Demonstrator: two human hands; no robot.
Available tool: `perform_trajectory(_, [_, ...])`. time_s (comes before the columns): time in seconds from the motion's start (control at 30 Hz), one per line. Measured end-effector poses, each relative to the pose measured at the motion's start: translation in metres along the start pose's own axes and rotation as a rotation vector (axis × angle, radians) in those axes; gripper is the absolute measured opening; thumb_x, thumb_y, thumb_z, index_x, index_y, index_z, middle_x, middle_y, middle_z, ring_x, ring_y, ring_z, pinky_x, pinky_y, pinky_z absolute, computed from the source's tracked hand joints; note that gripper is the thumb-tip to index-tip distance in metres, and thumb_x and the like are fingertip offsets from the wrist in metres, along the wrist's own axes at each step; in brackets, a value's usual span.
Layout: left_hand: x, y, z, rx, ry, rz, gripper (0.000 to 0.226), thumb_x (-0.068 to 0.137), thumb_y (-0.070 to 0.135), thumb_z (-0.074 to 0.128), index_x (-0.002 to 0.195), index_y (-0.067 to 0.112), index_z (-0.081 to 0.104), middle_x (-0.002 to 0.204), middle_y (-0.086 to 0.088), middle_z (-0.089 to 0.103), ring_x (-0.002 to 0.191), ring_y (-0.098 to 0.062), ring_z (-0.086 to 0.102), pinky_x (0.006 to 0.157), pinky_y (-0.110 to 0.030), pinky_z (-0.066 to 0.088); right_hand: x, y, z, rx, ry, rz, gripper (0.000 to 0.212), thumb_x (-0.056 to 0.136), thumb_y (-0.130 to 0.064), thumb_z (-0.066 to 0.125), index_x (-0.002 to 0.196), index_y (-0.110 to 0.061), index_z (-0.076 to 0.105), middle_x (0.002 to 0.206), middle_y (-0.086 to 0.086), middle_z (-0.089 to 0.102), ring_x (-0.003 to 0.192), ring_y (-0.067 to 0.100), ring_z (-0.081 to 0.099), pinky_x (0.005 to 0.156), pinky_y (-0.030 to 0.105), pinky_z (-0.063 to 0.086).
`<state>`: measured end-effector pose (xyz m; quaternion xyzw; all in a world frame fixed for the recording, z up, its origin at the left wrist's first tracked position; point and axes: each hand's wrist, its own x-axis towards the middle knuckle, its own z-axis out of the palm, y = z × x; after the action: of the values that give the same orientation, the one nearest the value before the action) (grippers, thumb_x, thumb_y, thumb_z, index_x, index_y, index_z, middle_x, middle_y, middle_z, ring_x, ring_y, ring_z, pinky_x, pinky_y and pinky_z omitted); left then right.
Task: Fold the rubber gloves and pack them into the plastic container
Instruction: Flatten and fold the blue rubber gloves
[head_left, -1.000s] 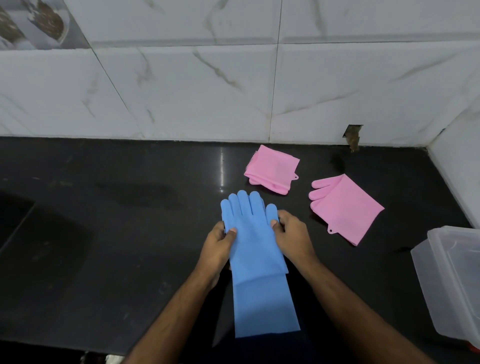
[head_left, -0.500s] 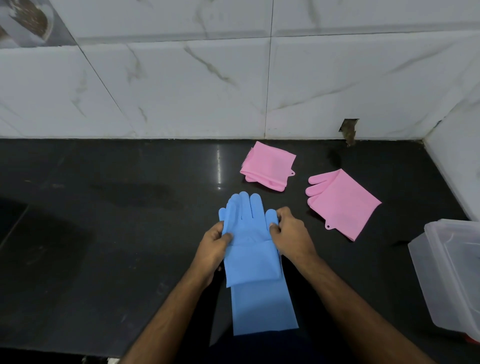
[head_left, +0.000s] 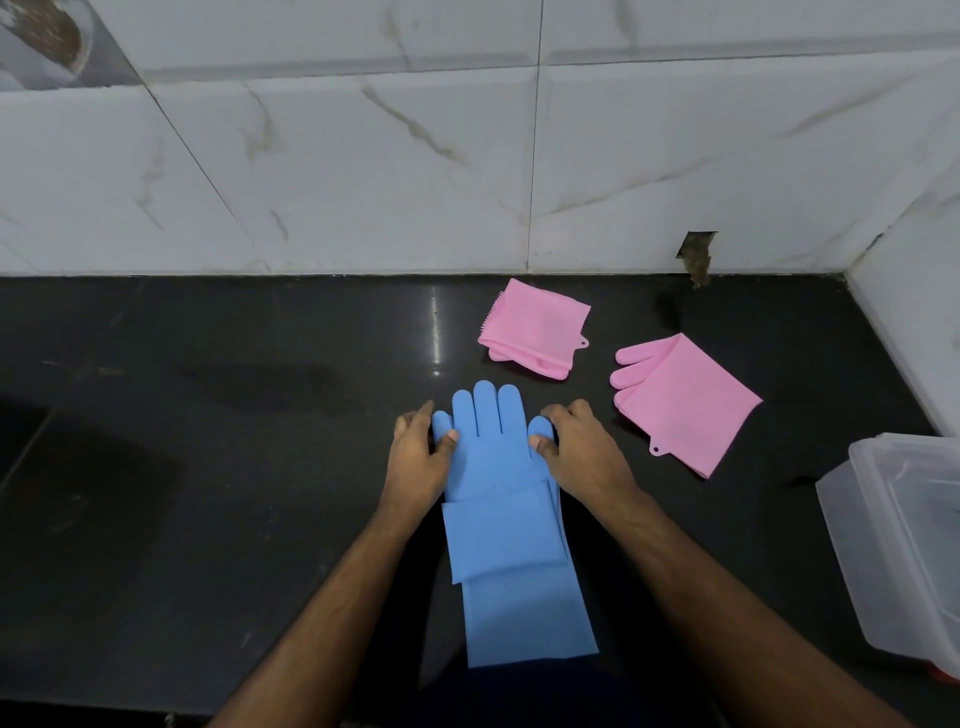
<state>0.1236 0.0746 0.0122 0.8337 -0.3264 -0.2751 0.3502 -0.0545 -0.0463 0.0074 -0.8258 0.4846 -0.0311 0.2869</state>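
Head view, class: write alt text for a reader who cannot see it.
Two hands, left hand and right hand, hold the sides of blue rubber gloves lying on a black counter. Two folded pink gloves lie behind; a clear plastic container stands at right.

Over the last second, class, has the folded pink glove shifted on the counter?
No. The folded pink glove keeps its spot left of and below the wall hole; only the view shifted.
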Motion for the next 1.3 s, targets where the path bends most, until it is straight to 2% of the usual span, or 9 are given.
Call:
perform_trajectory(0.1, [0.013,0.001,0.004,-0.016,-0.002,-0.031,0.051,0.101,0.027,0.063,0.147,0.009,0.052,0.142,-0.007,0.056,0.124,-0.023,0.058,0.110,-0.040,0.047,0.003,0.001,-0.002,0.001,0.008,0.009,0.034,0.099,-0.036,0.061,0.129,-0.019,0.055,0.127,0.003,0.050,0.112,0.022,0.056,0.092,0.041,0.053])
perform_trajectory(0.23, [0.023,0.001,0.003,-0.155,0.002,-0.113,0.032,0.092,0.025,0.077,0.119,0.010,0.070,0.114,-0.001,0.074,0.099,-0.019,0.071,0.087,-0.035,0.058,0.005,-0.006,-0.004,-0.169,0.051,-0.033,0.030,0.099,-0.023,0.057,0.128,-0.015,0.056,0.128,0.006,0.051,0.116,0.026,0.050,0.093,0.041,0.049])
perform_trajectory(0.37, [0.027,0.001,-0.001,-0.276,-0.022,-0.199,0.023,0.087,0.022,0.083,0.102,0.008,0.074,0.098,-0.005,0.078,0.093,-0.023,0.076,0.086,-0.044,0.063,0.017,-0.035,0.001,-0.265,0.082,-0.141,0.045,0.091,-0.003,0.046,0.135,-0.012,0.051,0.127,0.010,0.055,0.117,0.031,0.052,0.093,0.042,0.044])
perform_trajectory(0.47, [0.028,0.004,-0.002,-0.288,-0.022,-0.166,0.018,0.087,0.020,0.082,0.096,0.010,0.070,0.098,-0.007,0.076,0.090,-0.022,0.073,0.082,-0.041,0.063,0.031,-0.050,0.004,-0.133,0.076,-0.124,0.041,0.102,-0.021,0.047,0.140,-0.006,0.047,0.129,0.014,0.054,0.116,0.032,0.054,0.093,0.043,0.048])
perform_trajectory(0.6, [0.026,0.010,-0.002,-0.323,-0.077,-0.128,0.018,0.091,0.018,0.077,0.093,0.012,0.061,0.094,-0.005,0.067,0.083,-0.017,0.061,0.070,-0.030,0.053,0.049,-0.044,0.001,0.031,-0.050,-0.041,0.046,0.098,-0.038,0.062,0.130,-0.005,0.057,0.127,0.012,0.057,0.112,0.030,0.059,0.093,0.041,0.050])
perform_trajectory(0.8, [0.012,0.033,-0.019,-0.584,-0.152,-0.171,0.040,0.085,0.009,0.084,0.118,0.000,0.063,0.110,-0.018,0.077,0.099,-0.032,0.075,0.087,-0.047,0.063,0.044,-0.031,-0.029,0.328,-0.057,-0.060,0.018,0.090,-0.033,0.074,0.098,-0.019,0.065,0.092,-0.004,0.068,0.086,0.017,0.063,0.063,0.022,0.042])
perform_trajectory(0.93, [-0.001,0.063,-0.041,-0.666,-0.289,-0.037,0.022,0.086,0.007,0.081,0.107,0.004,0.078,0.095,-0.012,0.081,0.081,-0.021,0.078,0.063,-0.028,0.061,0.020,-0.038,-0.065,0.419,0.112,-0.087,0.023,0.086,-0.033,0.079,0.102,-0.024,0.065,0.094,-0.004,0.071,0.085,0.014,0.066,0.063,0.023,0.046])
perform_trajectory(1.07, [-0.014,0.103,-0.066,-0.668,-0.283,0.147,0.021,0.086,0.011,0.080,0.107,0.009,0.080,0.094,-0.010,0.081,0.080,-0.017,0.077,0.066,-0.029,0.061,-0.017,-0.050,-0.120,0.579,0.265,-0.126,0.045,0.079,-0.033,0.086,0.120,-0.018,0.071,0.101,0.000,0.076,0.093,0.013,0.071,0.082,0.031,0.058])
perform_trajectory(1.3, [-0.029,0.194,-0.102,-0.689,-0.259,0.504,0.021,0.090,0.011,0.077,0.110,0.006,0.078,0.100,-0.013,0.081,0.089,-0.020,0.078,0.073,-0.027,0.060,-0.056,-0.073,-0.216,0.726,0.434,-0.336,0.025,0.078,-0.032,0.087,0.098,-0.021,0.076,0.088,-0.002,0.079,0.086,0.019,0.077,0.084,0.043,0.062])
